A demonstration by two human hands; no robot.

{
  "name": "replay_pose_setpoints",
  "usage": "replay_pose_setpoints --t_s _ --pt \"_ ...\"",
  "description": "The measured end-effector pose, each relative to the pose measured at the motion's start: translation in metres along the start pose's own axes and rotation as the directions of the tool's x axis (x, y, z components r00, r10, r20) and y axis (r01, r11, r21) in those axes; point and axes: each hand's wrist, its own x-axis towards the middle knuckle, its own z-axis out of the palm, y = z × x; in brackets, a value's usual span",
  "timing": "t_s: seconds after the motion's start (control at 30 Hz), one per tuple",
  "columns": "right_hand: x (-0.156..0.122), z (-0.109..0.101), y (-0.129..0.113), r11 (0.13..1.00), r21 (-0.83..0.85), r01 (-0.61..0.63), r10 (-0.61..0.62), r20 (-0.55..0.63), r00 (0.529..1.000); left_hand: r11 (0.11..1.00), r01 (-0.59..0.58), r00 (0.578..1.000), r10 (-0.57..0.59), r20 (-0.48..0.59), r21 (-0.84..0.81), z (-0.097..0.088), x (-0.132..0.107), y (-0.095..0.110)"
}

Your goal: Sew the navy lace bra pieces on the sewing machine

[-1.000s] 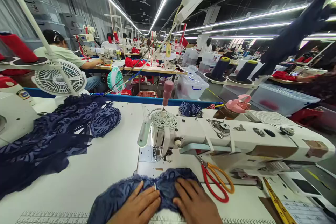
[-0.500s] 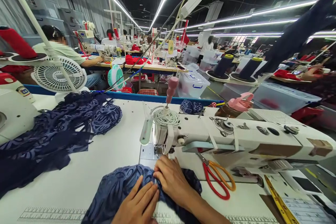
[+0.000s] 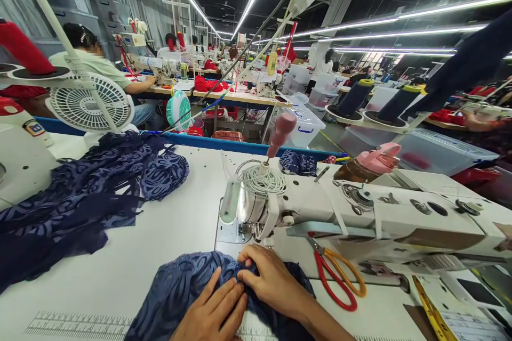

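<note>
A navy lace garment piece lies on the white sewing table, just in front of the sewing machine's needle area. My left hand rests flat on it, fingers stretched out and pressing the cloth. My right hand is closed, thumb and bent index finger pinching the upper edge of the lace. More dark cloth spreads beneath the right wrist. The cloth is apart from the needle. Right of that hand, scissors with one red and one orange handle lean against the machine.
A heap of navy lace pieces covers the table's left side. The sewing machine arm runs to the right, with a pink-handled screwdriver upright on its head. A yellow tape measure lies at lower right. A co-worker sits beyond.
The view has shifted a little, so the machine and scissors appear farther right. My right hand has drawn slightly back from the needle area; the left hand stays on the lace.
</note>
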Motion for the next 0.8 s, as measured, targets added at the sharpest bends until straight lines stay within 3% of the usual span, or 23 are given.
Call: replay_pose_setpoints --t_s 0.1,0.23,0.53,0.8 --pt "0.0 0.004 -0.002 0.999 -0.031 0.031 -0.032 -0.015 0.999 0.999 0.031 0.998 -0.032 -0.049 -0.013 0.006 0.0 0.003" --pt "0.003 0.018 0.003 0.963 -0.217 0.159 -0.186 -0.114 0.976 0.997 0.055 0.985 -0.062 -0.163 -0.048 0.015 0.001 0.008" --pt "0.014 0.02 0.016 0.905 -0.347 0.245 -0.303 -0.124 0.945 0.99 0.083 0.986 -0.098 -0.136 -0.111 0.017 0.0 0.005" --pt "0.016 0.012 0.017 0.921 -0.316 0.229 -0.272 -0.096 0.958 0.987 0.111 0.988 -0.122 -0.097 -0.119 0.014 0.003 0.003"
